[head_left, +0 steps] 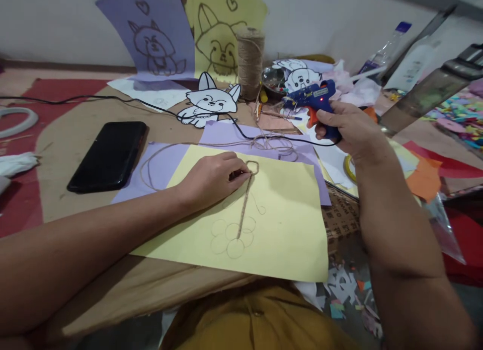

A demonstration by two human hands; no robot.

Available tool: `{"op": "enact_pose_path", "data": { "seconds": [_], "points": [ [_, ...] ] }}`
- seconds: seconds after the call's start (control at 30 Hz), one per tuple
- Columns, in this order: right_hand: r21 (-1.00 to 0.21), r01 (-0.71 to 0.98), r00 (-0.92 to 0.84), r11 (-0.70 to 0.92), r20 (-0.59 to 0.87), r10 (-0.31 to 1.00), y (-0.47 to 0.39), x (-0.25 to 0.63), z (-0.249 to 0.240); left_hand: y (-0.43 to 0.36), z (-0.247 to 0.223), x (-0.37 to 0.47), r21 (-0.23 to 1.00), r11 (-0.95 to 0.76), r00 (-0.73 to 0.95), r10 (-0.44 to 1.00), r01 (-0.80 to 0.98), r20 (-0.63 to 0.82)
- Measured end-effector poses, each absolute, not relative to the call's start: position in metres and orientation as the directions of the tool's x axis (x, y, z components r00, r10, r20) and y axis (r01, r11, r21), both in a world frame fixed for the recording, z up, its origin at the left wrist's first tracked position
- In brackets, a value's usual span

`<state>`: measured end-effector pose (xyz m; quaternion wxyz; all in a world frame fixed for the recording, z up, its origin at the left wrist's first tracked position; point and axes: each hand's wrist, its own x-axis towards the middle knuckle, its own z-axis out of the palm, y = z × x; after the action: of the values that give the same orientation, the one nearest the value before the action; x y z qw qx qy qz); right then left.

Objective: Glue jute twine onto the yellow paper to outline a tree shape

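Note:
A sheet of yellow paper (290, 229) lies before me with a flower outline drawn on it in thin line. Brown twine (244, 204) runs along the stem line and bends into a small loop at the top. My left hand (215, 179) rests on the paper, its thumb and fingers pinched on the twine beside that loop. Loose twine trails behind the hand in a wide curve. To the right, my right hand (352, 126) grips a blue glue gun (317, 94) with an orange trigger and a lit red light, raised off the paper and pointing left.
A black phone (109, 156) lies at left. Behind stand a twine spool (250, 63), a white animal cutout (211, 99) and purple and yellow drawings. The black cord (151, 104) crosses the table. A tilted bottle (426, 90) and paper scraps sit right; purple paper (320, 181) lies underneath.

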<state>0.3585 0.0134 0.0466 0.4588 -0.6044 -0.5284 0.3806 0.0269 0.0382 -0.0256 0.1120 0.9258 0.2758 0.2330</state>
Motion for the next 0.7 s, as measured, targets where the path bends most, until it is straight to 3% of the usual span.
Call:
{"op": "enact_pose_path", "data": {
  "seconds": [0.17, 0.37, 0.43, 0.5, 0.6, 0.7],
  "points": [
    [-0.951, 0.253, 0.452, -0.178, -0.046, 0.891, 0.033, 0.367, 0.026, 0.04, -0.027, 0.027, 0.358, -0.816, 0.733, 0.57, 0.453, 0.372],
    [-0.846, 0.465, 0.504, -0.26, 0.012, 0.863, 0.052, 0.375, -0.007, 0.042, -0.028, 0.028, 0.377, -0.811, 0.728, 0.575, 0.447, 0.373],
    [-0.771, 0.569, 0.522, -0.285, 0.072, 0.85, 0.055, 0.377, -0.012, 0.041, -0.027, 0.028, 0.378, -0.811, 0.731, 0.574, 0.447, 0.369],
    [-0.632, 0.723, 0.52, -0.279, 0.232, 0.822, 0.055, 0.376, -0.013, 0.04, -0.027, 0.029, 0.377, -0.81, 0.732, 0.576, 0.449, 0.365],
    [-0.443, 0.892, 0.33, -0.095, 0.493, 0.805, 0.045, 0.358, -0.007, 0.04, -0.027, 0.029, 0.376, -0.807, 0.723, 0.582, 0.456, 0.371],
    [-0.523, 0.814, 0.027, 0.254, 0.47, 0.882, 0.027, 0.322, 0.0, 0.041, -0.026, 0.03, 0.392, -0.795, 0.705, 0.599, 0.464, 0.38]
  ]
}}
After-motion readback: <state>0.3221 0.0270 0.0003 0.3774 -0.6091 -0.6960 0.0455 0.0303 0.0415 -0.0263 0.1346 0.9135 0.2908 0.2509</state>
